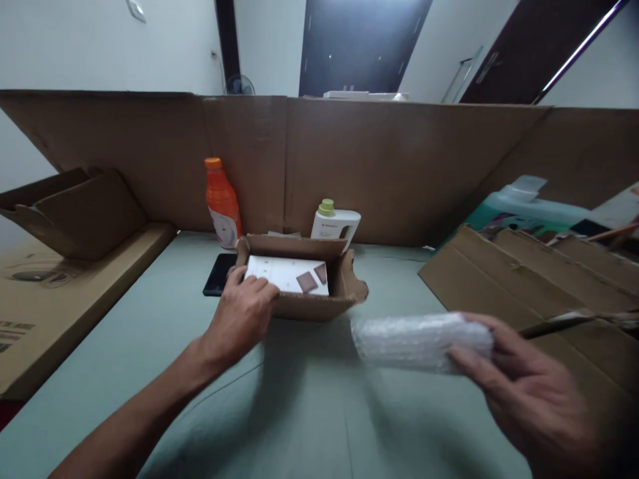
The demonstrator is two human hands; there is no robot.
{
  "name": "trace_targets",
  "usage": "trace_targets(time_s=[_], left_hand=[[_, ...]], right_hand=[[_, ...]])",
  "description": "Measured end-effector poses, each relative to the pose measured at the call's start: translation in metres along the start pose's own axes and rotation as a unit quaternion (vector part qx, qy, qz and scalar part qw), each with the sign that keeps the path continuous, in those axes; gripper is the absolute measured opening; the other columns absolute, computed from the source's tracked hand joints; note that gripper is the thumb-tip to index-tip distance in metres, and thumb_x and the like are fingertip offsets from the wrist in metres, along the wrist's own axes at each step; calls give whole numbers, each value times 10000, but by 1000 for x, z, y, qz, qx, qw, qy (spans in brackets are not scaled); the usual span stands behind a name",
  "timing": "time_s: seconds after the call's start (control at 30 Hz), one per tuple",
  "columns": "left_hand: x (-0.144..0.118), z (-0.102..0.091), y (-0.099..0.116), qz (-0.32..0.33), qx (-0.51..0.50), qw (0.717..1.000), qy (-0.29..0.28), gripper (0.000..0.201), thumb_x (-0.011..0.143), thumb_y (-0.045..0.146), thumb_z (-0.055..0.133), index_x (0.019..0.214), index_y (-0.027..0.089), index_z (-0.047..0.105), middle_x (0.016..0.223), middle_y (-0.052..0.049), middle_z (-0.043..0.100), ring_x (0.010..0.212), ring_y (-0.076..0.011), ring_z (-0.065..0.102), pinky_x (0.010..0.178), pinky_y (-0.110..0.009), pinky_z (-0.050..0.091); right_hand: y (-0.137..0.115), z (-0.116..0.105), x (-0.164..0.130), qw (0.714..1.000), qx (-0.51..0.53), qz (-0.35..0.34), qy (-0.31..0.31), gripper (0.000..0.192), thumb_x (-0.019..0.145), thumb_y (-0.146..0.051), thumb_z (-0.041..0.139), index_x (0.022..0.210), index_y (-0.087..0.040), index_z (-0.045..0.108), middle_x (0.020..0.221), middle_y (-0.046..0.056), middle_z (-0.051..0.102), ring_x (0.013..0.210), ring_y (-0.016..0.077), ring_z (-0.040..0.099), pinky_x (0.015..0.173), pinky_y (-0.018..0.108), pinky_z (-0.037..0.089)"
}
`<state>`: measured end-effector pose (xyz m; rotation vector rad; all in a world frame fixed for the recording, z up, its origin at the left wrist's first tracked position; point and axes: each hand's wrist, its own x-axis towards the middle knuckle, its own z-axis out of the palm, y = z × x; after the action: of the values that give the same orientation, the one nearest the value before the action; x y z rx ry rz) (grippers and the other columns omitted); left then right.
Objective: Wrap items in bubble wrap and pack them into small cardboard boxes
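A small open brown cardboard box [304,303] sits mid-table [309,412], with a flat white card [279,271] lying inside it. The left hand [242,316] rests on the box's near left corner. Just left of the box lies a flat black phone [218,274]. Behind the box stand an orange plastic bottle [222,203], to the left, and a white plastic bottle with a green cap [335,223], to the right. Right of the box, nearer the viewer, the right hand [524,392] holds a bubble-wrapped bundle [417,341] above the table. A tall brown cardboard wall [399,166] stands behind everything.

The left hand [243,313] reached forward on a bare, outstretched forearm, palm down, fingers curled over an edge. The right hand [529,392] sat lower and nearer, palm turned inward, fingers and thumb closed in a grip.
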<state>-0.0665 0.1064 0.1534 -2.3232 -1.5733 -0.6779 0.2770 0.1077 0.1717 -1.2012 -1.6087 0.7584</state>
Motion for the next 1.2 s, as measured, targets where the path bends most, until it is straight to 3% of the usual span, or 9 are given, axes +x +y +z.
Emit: trace_targets(time_s=[0.13, 0.23, 0.33, 0.43, 0.57, 0.67, 1.0, 1.1, 1.2], left_hand=[[-53, -25, 41, -2, 4, 999, 35, 257, 887, 25, 451, 911, 185, 650, 703, -1, 626, 662, -190, 593, 1024, -517, 408], [-69, -32, 56, -16, 2, 998, 54, 259, 893, 13, 447, 957, 168, 644, 702, 3, 632, 632, -183, 599, 984, -506, 421], [-69, -31, 59, -22, 7, 998, 63, 251, 919, 38, 436, 951, 162, 652, 700, -6, 633, 634, -195, 604, 910, -491, 443], [-64, -29, 58, -26, 12, 997, 72, 263, 940, 58, 422, 931, 170, 660, 685, -10, 632, 639, -199, 598, 877, -477, 452], [-62, -28, 57, -29, 10, 996, 88, 274, 943, 55, 416, 895, 177, 657, 669, -13, 630, 640, -195, 593, 876, -464, 454], [-63, -27, 58, -26, 5, 995, 97, 297, 941, 43, 399, 855, 177, 651, 662, -16, 622, 637, -198, 594, 876, -465, 458], [-62, -23, 56, -19, -12, 994, 105, 292, 925, 27, 406, 900, 146, 671, 654, -21, 613, 616, -207, 594, 852, -514, 497], [-67, -26, 56, -17, -45, 993, 108, 266, 930, 59, 451, 1062, 149, 664, 800, -72, 693, 793, -257, 657, 898, -549, 510], [-86, -31, 51, -7, -111, 980, 164, 472, 893, 93, 553, 1345, 228, 548, 1256, -129, 660, 1254, -342, 558, 1036, -578, 478]], right_hand=[[-36, 22, 24, 995, -55, -79, 38, 295, 868, -498, 687, 1085, -298, 676, 875, 18, 733, 726, 196, 677, 624, 289, 555], [-48, 48, 36, 962, -220, -164, 8, 259, 919, -418, 607, 1100, -241, 659, 930, 46, 728, 772, 205, 667, 679, 312, 518], [-63, 68, 41, 856, -467, -221, -32, 195, 912, -338, 565, 927, -182, 681, 770, 88, 708, 709, 241, 645, 665, 344, 456], [-88, 86, 43, 746, -621, -196, -140, 141, 882, -254, 581, 823, -174, 681, 664, 104, 699, 665, 257, 665, 626, 339, 402], [-106, 110, 51, 684, -664, -107, -283, 144, 870, -202, 592, 915, -164, 723, 777, 135, 764, 727, 274, 726, 544, 305, 346], [-101, 116, 57, 679, -667, -82, -294, 157, 889, -228, 602, 897, -161, 744, 933, 166, 779, 839, 299, 741, 552, 300, 362], [-86, 116, 56, 724, -596, -104, -331, 144, 901, -195, 579, 902, -195, 723, 866, 92, 767, 798, 236, 707, 567, 289, 337], [-92, 100, 52, 761, -570, -102, -292, 122, 888, -225, 612, 932, -214, 725, 837, 56, 763, 738, 221, 695, 566, 285, 358], [-91, 65, 34, 842, -498, -110, -176, 161, 917, -330, 595, 941, -229, 719, 772, 21, 745, 635, 189, 665, 571, 288, 415]])
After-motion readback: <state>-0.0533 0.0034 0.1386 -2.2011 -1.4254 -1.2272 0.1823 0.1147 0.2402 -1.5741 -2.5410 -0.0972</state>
